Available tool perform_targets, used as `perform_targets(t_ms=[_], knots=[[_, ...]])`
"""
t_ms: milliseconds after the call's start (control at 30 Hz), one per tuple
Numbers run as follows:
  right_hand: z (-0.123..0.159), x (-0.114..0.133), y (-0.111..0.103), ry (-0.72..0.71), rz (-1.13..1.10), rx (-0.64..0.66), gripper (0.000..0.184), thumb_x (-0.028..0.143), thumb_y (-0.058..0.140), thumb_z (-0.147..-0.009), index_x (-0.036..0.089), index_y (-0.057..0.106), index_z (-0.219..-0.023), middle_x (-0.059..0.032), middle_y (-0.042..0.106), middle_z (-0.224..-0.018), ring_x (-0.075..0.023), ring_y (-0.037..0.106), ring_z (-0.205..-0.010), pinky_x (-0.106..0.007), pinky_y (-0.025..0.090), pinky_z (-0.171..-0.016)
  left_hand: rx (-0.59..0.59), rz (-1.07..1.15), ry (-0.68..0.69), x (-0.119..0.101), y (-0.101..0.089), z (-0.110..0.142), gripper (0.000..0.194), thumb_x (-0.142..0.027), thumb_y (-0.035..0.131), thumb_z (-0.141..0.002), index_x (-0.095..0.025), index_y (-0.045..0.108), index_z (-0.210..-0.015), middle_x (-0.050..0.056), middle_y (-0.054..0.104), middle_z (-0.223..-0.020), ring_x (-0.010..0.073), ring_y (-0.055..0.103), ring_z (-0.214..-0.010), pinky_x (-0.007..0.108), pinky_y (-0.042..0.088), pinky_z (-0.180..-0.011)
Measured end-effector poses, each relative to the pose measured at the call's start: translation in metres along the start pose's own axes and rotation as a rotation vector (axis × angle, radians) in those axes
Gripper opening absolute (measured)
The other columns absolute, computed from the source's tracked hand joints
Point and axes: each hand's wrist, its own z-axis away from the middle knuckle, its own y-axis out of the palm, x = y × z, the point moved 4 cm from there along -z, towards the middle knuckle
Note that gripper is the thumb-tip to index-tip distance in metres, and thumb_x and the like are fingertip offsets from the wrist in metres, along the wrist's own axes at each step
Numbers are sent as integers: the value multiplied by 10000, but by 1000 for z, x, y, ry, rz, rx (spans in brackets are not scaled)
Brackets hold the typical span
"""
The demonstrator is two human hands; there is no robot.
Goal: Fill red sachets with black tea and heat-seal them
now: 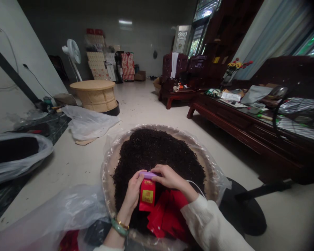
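A small red packet (147, 197) with a yellow label hangs upright over the basket. A purple bar-shaped bag sealer (148, 175) lies across its top edge. My left hand (135, 186) pinches the left end of the sealer and the packet's top corner. From the other side, my right hand (167, 177) is closed on the sealer's right end, with a white cord (197, 186) beside that wrist. Below both hands is a large round basket (110, 164) lined with clear plastic, holding dark dried tea leaves (159, 150). Several red packets (164, 212) lie on the leaves under my right forearm.
Clear plastic sheeting (75, 205) spreads at the lower left, near an open bag (45, 150) of dark material. A black round stand base (251, 209) sits right of the basket. A long dark wooden table (232, 129) stands at right; a round wooden-topped drum (92, 94) stands further back.
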Motion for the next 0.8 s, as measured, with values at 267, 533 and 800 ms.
perform_targets(t_ms=[267, 533, 800], knots=[[1, -1, 0, -6, -16, 3, 208, 244, 609, -853, 205, 709, -1031, -46, 687, -919, -183, 624, -848, -238, 439, -744, -3, 4, -9, 2, -1, 0, 499, -507, 791, -622, -147, 666, -943, 40, 710, -790, 173, 642, -650, 247, 472, -612], [1, 0, 2, 0, -17, 10, 212, 242, 609, -854, 195, 709, -1035, -48, 684, -911, -178, 621, -834, -235, 435, -728, -14, -4, -9, 2, 0, 1, 503, -509, 795, -614, -141, 665, -931, 46, 711, -790, 173, 642, -645, 250, 477, -614], [1, -3, 3, 8, -35, 6, 197, 247, 617, -849, 205, 715, -1015, -39, 685, -909, -174, 623, -826, -232, 435, -724, -13, -1, -7, 4, -2, 0, 496, -503, 794, -617, -145, 669, -936, 42, 711, -791, 166, 641, -643, 248, 482, -622]])
